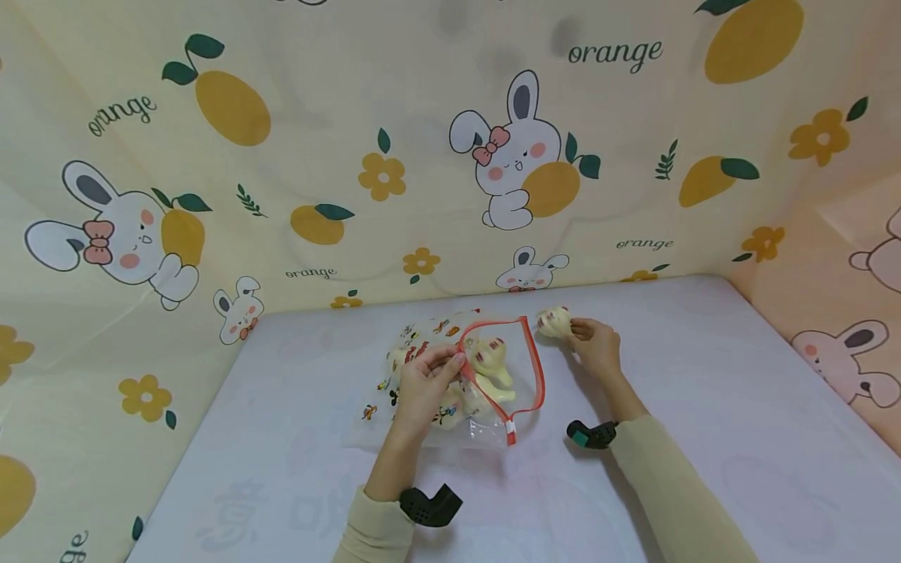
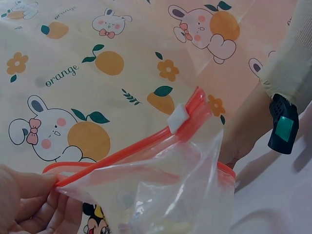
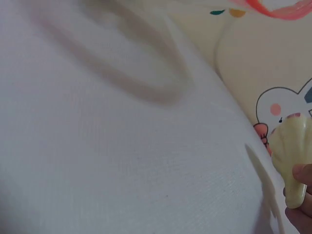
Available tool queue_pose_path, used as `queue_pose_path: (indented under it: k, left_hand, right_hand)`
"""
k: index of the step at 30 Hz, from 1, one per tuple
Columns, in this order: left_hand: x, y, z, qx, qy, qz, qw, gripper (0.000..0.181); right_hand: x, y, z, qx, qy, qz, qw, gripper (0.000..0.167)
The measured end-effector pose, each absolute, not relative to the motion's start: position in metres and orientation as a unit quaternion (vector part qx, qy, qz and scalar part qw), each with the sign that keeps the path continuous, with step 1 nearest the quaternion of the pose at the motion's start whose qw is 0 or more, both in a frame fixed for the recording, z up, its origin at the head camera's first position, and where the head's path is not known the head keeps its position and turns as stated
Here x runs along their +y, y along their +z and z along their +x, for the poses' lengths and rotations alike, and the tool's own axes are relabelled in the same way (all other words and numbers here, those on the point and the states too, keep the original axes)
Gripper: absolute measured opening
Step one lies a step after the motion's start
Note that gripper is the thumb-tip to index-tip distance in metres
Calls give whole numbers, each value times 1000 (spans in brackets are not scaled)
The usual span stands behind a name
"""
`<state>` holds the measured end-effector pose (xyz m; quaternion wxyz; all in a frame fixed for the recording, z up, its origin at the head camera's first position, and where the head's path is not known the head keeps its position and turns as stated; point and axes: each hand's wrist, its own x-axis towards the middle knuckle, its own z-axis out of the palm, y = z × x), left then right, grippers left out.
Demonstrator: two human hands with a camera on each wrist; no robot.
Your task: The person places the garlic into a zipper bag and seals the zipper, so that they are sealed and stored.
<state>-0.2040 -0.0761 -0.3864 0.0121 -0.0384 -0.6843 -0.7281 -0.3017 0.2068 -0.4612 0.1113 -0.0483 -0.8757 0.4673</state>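
right wrist cam chops the right hand's fingers [image 3: 302, 214] and their cream thing [image 3: 290, 151] at the edge, plus there's a blurry shadow [image 3: 141, 91] up top; left hand's fingers [image 1: 434, 358] cover part of the bag [image 1: 538, 360] in the head view; can't tell how many cream bits [image 1: 489, 356] sit behind the print [image 1: 369, 411]

White tabletop [image 1: 281, 438] under a clear, red-zipped, cartoon-printed bag [image 1: 431, 331].

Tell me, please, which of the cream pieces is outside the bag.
The cream piece in the right hand is outside; the other pieces show inside the bag.
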Motion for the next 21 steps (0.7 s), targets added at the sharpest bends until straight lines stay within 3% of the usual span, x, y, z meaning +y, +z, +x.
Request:
queue_pose_path:
  k: [21]
  left_hand:
    - [-77,-387,-205,-687,-725,-35,11,24]
  right_hand:
    - [205,-449,-279,-853,503,-75,115,38]
